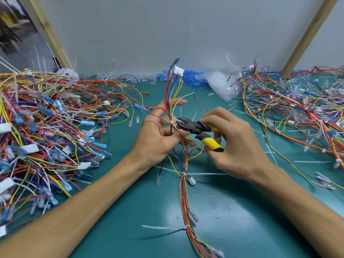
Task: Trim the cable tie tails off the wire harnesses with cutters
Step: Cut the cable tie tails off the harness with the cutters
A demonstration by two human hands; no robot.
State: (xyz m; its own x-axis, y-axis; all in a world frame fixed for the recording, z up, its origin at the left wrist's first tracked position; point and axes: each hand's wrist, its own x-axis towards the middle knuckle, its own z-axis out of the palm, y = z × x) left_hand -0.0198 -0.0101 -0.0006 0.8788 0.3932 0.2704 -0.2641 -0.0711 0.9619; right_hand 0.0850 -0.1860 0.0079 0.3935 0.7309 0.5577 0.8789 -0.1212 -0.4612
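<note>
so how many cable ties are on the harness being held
3: top tie at the tip of the cutters, by the left hand; middle tie further down the harness; low tie nearest the camera. That hand may hide more.

Cutters (195, 128): dark matt metal head, yellow plastic grips. Table (232, 211): smooth, faint sheen. Wires (55, 127): glossy plastic insulation. Ties (204, 174): translucent plastic. Bag (221, 84): clear, crinkled plastic. Posts (310, 34): bare wood.

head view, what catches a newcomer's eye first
Dead centre, the right hand holds black cutters with yellow handles at a white cable tie on the multicoloured wire harness gripped by the left hand. Tangled heaps of red, yellow and blue wiring flank them on the teal mat.
</note>
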